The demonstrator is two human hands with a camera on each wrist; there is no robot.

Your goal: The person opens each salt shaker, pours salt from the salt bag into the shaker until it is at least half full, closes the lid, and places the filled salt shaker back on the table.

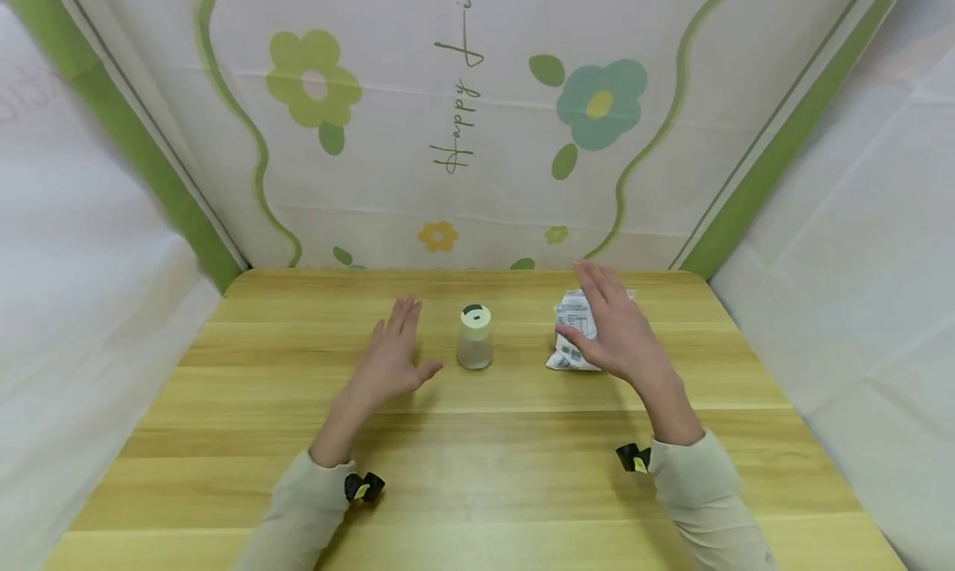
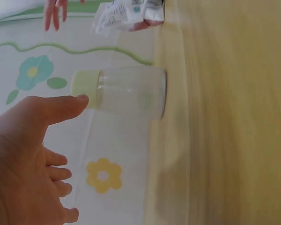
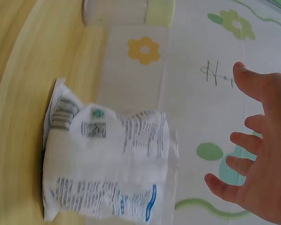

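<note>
A small clear jar with a pale yellow-green lid stands upright near the middle of the table. Just left of it hovers my left hand, fingers extended and thumb pointing toward the jar; in the left wrist view the thumb overlaps the lid. To the right stands a white printed plastic packet, crumpled at its corners. My right hand is held over and in front of this packet in the head view, covering part of it, with fingers spread and nothing in its grasp.
The wooden table has rounded far corners and ends at a white cloth backdrop with printed flowers. White cloth walls close in both sides. Each sleeve cuff carries a small black camera.
</note>
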